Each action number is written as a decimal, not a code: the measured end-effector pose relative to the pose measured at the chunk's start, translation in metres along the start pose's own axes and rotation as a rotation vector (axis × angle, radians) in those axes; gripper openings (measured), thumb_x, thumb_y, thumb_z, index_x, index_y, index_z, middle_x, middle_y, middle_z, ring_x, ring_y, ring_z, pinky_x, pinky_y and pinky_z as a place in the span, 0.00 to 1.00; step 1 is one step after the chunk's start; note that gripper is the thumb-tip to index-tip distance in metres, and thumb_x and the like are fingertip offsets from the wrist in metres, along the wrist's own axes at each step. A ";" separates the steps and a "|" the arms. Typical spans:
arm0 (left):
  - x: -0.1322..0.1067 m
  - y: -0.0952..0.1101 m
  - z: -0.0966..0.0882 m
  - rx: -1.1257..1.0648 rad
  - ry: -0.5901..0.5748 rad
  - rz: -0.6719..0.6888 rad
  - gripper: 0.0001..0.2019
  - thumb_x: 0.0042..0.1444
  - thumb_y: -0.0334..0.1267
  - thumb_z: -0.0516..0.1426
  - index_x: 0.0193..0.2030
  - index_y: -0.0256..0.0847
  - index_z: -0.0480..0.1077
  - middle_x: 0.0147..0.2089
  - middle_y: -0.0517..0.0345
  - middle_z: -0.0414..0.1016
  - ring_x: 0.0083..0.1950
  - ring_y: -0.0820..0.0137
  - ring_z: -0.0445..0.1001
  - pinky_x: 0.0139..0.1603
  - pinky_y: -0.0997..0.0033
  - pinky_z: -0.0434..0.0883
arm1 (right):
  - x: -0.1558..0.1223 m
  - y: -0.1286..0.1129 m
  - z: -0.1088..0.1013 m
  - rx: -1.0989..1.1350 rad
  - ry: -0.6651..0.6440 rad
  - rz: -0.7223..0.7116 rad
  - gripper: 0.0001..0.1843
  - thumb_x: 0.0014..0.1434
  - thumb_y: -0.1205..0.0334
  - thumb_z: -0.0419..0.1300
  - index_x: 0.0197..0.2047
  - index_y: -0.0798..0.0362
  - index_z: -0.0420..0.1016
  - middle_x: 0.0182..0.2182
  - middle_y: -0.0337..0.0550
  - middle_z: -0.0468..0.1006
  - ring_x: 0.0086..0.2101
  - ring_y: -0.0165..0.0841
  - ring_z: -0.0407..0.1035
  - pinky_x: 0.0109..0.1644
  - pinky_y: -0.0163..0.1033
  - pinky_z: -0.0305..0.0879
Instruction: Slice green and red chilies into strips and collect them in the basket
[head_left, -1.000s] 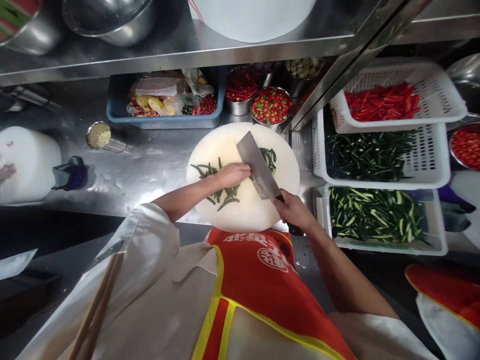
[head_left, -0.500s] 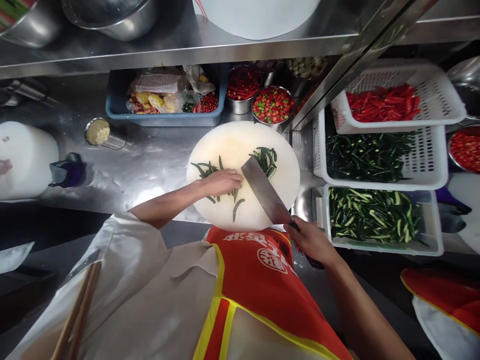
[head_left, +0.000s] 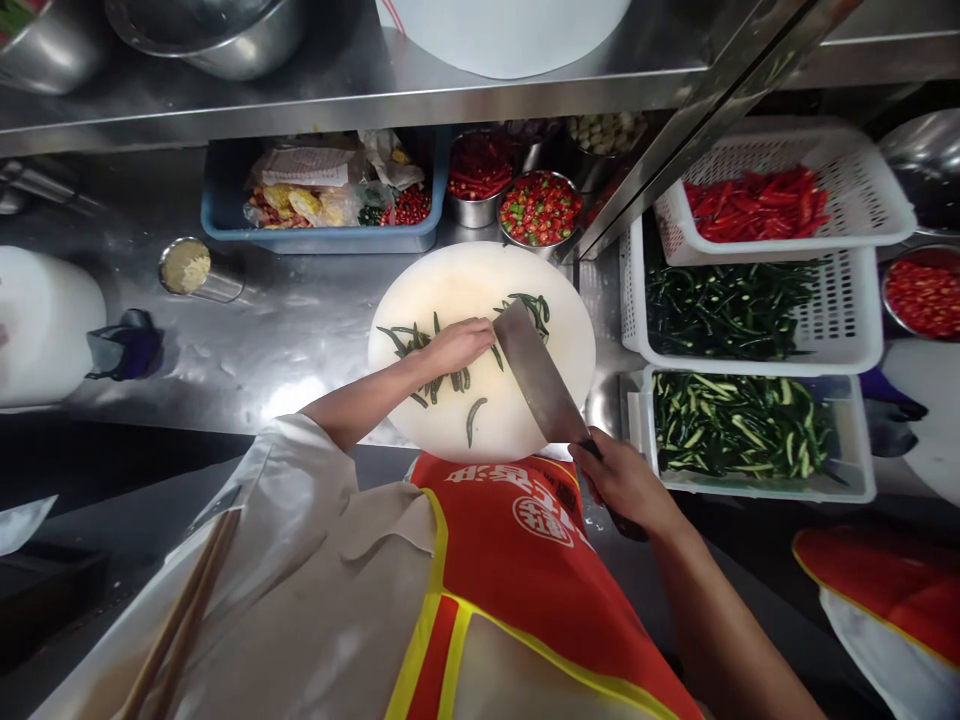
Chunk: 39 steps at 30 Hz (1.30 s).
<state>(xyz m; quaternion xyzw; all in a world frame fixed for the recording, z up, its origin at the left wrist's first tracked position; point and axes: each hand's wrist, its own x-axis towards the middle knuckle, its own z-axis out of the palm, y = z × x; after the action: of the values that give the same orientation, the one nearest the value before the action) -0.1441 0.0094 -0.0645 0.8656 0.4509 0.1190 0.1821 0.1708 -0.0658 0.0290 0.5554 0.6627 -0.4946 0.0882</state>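
A round white cutting board (head_left: 465,280) lies on the steel counter with green chilies (head_left: 420,345) spread over its left half and a small pile of green chilies (head_left: 534,308) at its right. My left hand (head_left: 454,345) rests on the left chilies, fingers curled and pressing on them. My right hand (head_left: 622,480) grips the dark handle of a cleaver (head_left: 536,375) at the board's near right edge. Its blade slants across the board just right of my left hand. One loose chili (head_left: 474,418) lies near the board's front.
Three white baskets at the right hold red chilies (head_left: 757,205), dark green chilies (head_left: 731,310) and split green chilies (head_left: 739,425). Behind the board stand a blue tub (head_left: 322,200) and metal bowls of chopped chilies (head_left: 538,208). A small tin (head_left: 187,268) stands at the left. Another person's red apron (head_left: 885,580) shows at the right.
The cleaver was pulled back from the middle of the board toward its near right edge. My left hand shifted on the chilies, and one chili came to lie apart near the front.
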 end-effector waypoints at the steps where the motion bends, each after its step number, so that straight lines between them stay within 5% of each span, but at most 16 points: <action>1: 0.001 0.000 0.000 -0.002 -0.001 0.011 0.14 0.66 0.33 0.46 0.42 0.39 0.74 0.47 0.51 0.73 0.48 0.66 0.72 0.50 0.66 0.70 | 0.000 -0.002 -0.001 -0.003 -0.008 -0.012 0.15 0.63 0.47 0.47 0.32 0.48 0.62 0.18 0.37 0.72 0.21 0.34 0.68 0.28 0.36 0.56; 11: 0.004 -0.003 0.005 -0.039 0.017 0.027 0.15 0.68 0.35 0.46 0.37 0.39 0.73 0.44 0.52 0.74 0.46 0.66 0.72 0.49 0.67 0.69 | -0.001 -0.001 -0.020 0.050 -0.152 0.068 0.14 0.63 0.48 0.48 0.33 0.47 0.60 0.16 0.34 0.70 0.18 0.32 0.66 0.25 0.35 0.56; 16: 0.004 -0.003 0.005 -0.069 0.020 0.031 0.15 0.67 0.35 0.46 0.37 0.39 0.73 0.45 0.51 0.74 0.46 0.67 0.72 0.49 0.67 0.69 | 0.043 -0.020 0.004 -0.095 0.084 -0.077 0.10 0.63 0.53 0.49 0.33 0.49 0.62 0.24 0.42 0.74 0.27 0.35 0.71 0.30 0.35 0.55; 20: 0.004 -0.001 -0.003 -0.094 -0.001 0.033 0.15 0.67 0.35 0.46 0.38 0.39 0.73 0.45 0.51 0.74 0.46 0.67 0.73 0.49 0.68 0.69 | 0.071 -0.031 0.014 0.078 0.058 -0.034 0.11 0.64 0.51 0.47 0.34 0.48 0.59 0.19 0.35 0.70 0.18 0.30 0.66 0.25 0.34 0.55; 25: -0.011 -0.002 -0.026 -0.164 -0.044 0.015 0.12 0.66 0.34 0.48 0.40 0.40 0.73 0.46 0.53 0.74 0.47 0.68 0.72 0.48 0.69 0.68 | 0.044 -0.018 0.008 0.013 0.124 -0.089 0.14 0.64 0.49 0.48 0.31 0.48 0.59 0.19 0.36 0.71 0.22 0.32 0.68 0.28 0.35 0.56; 32: -0.024 0.000 -0.043 0.065 -0.333 0.112 0.06 0.55 0.31 0.56 0.30 0.42 0.73 0.34 0.57 0.74 0.41 0.65 0.70 0.45 0.65 0.64 | 0.016 0.003 0.012 -0.058 0.017 -0.109 0.14 0.63 0.49 0.48 0.36 0.49 0.67 0.26 0.42 0.77 0.27 0.35 0.71 0.31 0.36 0.57; 39: 0.006 0.003 -0.019 0.155 -0.142 -0.005 0.12 0.62 0.29 0.49 0.39 0.39 0.74 0.40 0.52 0.74 0.44 0.66 0.71 0.48 0.66 0.66 | 0.016 0.006 0.008 -0.027 0.050 -0.024 0.15 0.63 0.47 0.47 0.35 0.48 0.64 0.21 0.40 0.75 0.25 0.36 0.71 0.30 0.36 0.57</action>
<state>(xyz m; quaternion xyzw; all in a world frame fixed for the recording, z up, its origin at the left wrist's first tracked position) -0.1452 0.0169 -0.0456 0.8823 0.4468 0.0215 0.1464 0.1659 -0.0625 0.0110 0.5585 0.6780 -0.4723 0.0731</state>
